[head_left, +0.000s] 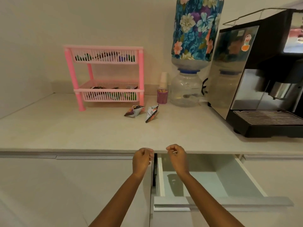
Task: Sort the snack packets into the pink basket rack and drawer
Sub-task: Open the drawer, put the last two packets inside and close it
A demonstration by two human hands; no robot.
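Observation:
The pink basket rack stands at the back of the counter with snack packets in both tiers. Two loose snack packets lie on the counter in front of its right leg, one on the left and the other beside it. Below the counter edge the drawer is pulled out, and its visible inside shows no packets. My left hand and my right hand hover at the counter's front edge with fingers loosely curled, holding nothing. The right hand is above the drawer's left side.
A purple cup of sticks and a stack of paper cups stand right of the rack. Further right are a water dispenser with a floral-covered bottle and a black coffee machine. A wall closes the left side.

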